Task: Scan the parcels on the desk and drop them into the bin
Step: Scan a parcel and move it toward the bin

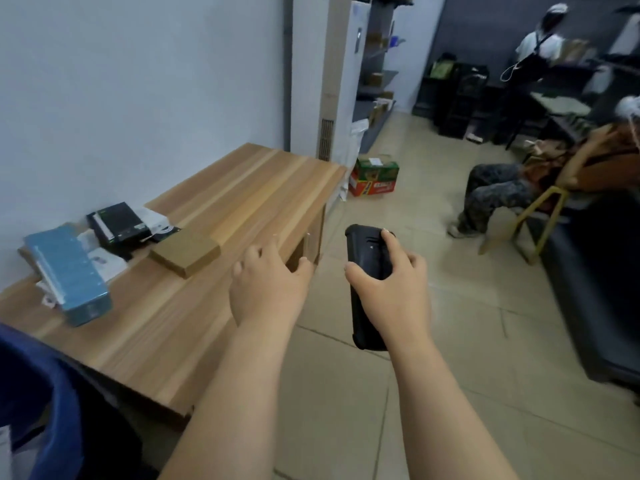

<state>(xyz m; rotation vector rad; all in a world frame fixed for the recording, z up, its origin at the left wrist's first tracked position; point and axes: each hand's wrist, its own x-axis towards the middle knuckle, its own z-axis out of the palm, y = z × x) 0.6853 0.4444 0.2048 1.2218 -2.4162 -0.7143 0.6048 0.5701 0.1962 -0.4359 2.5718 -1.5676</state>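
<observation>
While the wooden worktop (221,209) is stretching along the wall, a blue bin (45,403) is standing at its near end. Parcels are lying at its wall side: a blue box (69,271), a black box (119,221), a brown parcel (185,251). The right hand (391,278) is gripping a black scanner (367,285) over the floor; the left hand (266,282) is hovering relaxed, holding nothing, above the worktop's edge.

The wooden table (214,271) carries the parcels at about 9 o'clock: a blue box (69,271) on white packets (107,266), a black box (119,221), and a flat brown cardboard parcel (185,252) just beside them.
</observation>
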